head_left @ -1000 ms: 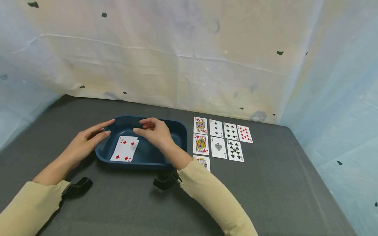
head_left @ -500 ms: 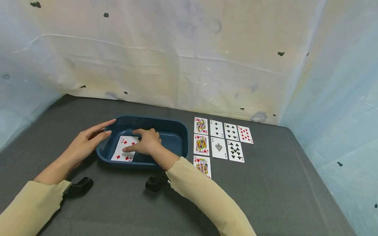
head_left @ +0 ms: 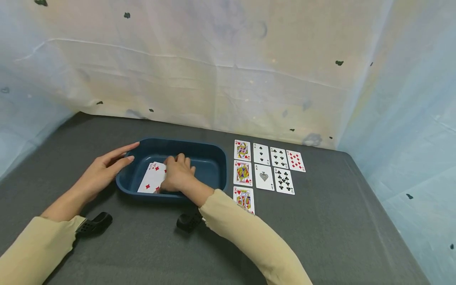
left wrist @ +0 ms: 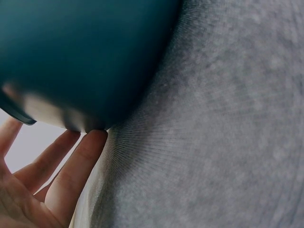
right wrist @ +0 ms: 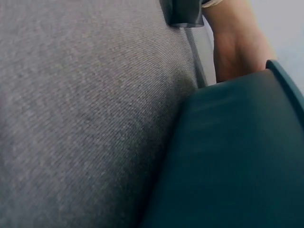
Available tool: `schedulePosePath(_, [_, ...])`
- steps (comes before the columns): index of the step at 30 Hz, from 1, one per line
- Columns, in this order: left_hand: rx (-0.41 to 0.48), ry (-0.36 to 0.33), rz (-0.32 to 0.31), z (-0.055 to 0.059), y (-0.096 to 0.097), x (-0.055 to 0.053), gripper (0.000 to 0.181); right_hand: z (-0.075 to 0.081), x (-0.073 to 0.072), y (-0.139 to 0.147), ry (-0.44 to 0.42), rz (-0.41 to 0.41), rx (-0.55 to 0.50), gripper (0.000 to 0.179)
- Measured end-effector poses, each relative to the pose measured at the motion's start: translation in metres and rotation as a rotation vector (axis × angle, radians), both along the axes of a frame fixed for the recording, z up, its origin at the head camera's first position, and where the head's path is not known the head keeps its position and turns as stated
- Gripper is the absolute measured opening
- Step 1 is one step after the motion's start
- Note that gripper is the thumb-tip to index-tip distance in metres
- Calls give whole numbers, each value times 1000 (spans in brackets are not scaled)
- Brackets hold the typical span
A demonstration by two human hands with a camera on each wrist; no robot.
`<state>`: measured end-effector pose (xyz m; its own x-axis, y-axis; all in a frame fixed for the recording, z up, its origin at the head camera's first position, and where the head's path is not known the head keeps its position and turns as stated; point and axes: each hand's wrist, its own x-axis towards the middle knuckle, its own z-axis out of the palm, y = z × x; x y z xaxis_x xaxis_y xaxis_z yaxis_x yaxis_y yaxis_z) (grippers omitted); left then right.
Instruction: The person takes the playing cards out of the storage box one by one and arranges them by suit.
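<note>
A dark blue rectangular tray point(head_left: 210, 168) stands on the table, with white diamond-suit playing cards point(head_left: 151, 179) lying overlapped in its left half. My right hand point(head_left: 177, 174) reaches inside, fingers curled down and thumb low, and pinches the cards' right edge; its fingertips are mostly hidden by the back of the hand. On the tray's left side, my left hand point(head_left: 105, 169) steadies the wall with extended fingers. The left wrist view has those fingertips point(left wrist: 90, 142) against the tray's outer wall. In the right wrist view, the tray wall point(right wrist: 237, 156) hides the right hand's work.
Face-up cards lie in rows right of the tray, among them a queen of hearts point(head_left: 242, 151), a king of hearts point(head_left: 244, 199) and an ace of spades point(head_left: 264, 177). A dark grey cloth point(head_left: 320, 229) covers the table; a pale curtain point(head_left: 213, 79) hangs behind.
My right hand has come down from above the tray's middle onto the cards' right side. The cards have shifted slightly right, and a second edge shows. My left hand stays put.
</note>
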<state>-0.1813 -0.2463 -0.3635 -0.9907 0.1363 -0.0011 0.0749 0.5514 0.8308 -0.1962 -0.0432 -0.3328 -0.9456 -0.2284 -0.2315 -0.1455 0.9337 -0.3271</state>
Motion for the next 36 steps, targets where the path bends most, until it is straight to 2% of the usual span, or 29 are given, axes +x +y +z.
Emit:
schedulePosePath(4, [-18,-1,13,0,0,-1,54,2,1,4,18,-41,-115,83])
schedulePosePath(9, [-33,3,15,0,0,-3,55,6,1,15,94,-56,-308,64])
schedulePosePath(11, [-33,4,16,0,0,-3,55,8,1,21,125,-54,-409,59])
schedulePosePath(17, [-11,-6,10,-1,0,-2,56,16,1,55,186,-50,-791,61])
schedulePosePath(20, [-3,-14,12,0,0,-1,56,20,0,80,251,-42,-903,47])
schedulePosePath(24, [4,-11,-1,1,-2,1,54,23,-4,115,314,-34,-1003,32])
schedulePosePath(29, [13,-3,-19,1,-3,1,53,21,-6,164,343,-56,-1084,39])
schedulePosePath(36, [14,-3,-14,0,-1,0,53,11,-2,226,379,-150,-1038,47])
